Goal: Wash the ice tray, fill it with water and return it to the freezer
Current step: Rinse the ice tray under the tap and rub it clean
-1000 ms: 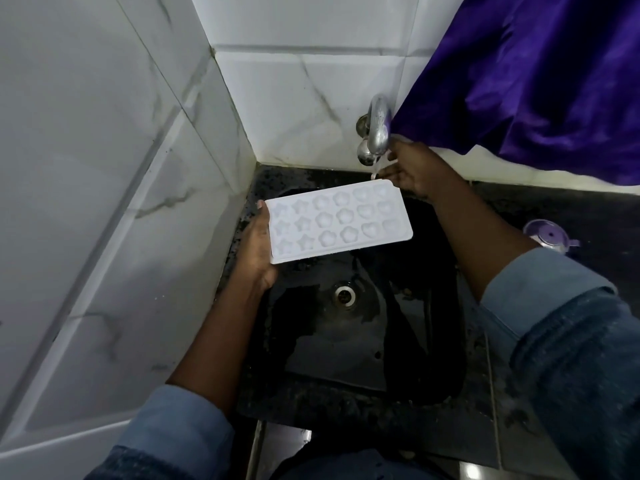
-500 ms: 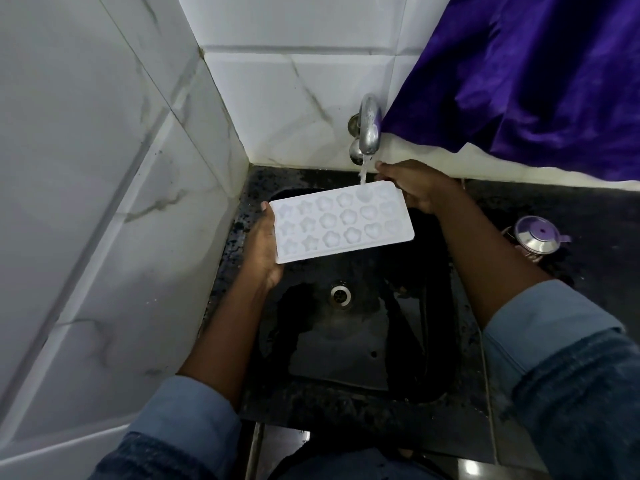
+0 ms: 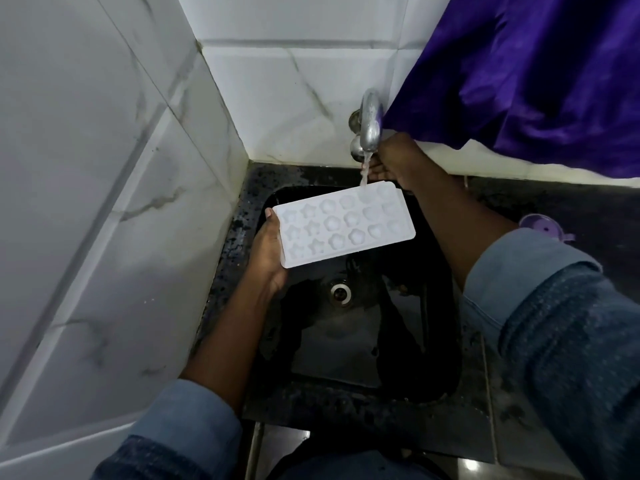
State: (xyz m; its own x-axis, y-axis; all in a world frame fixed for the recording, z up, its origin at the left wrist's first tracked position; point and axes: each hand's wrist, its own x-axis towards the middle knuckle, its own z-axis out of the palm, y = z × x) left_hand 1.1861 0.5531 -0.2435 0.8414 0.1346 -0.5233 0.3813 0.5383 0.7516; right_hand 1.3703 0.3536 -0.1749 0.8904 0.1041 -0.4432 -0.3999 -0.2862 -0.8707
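The white ice tray (image 3: 344, 224) is hovering over the black sink (image 3: 346, 348), catching tap (image 3: 370, 123) water in its far-right cells. The left grip (image 3: 268, 251) is clasping its left end. The right grip (image 3: 394, 161) is sitting behind the far corner, and I cannot tell whether it is holding anything.

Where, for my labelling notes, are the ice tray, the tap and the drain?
ice tray (image 3: 346, 225): head view, middle of its moulded top face.
tap (image 3: 370, 123): head view, curved metal spout.
drain (image 3: 340, 292): head view, metal ring in the sink floor.
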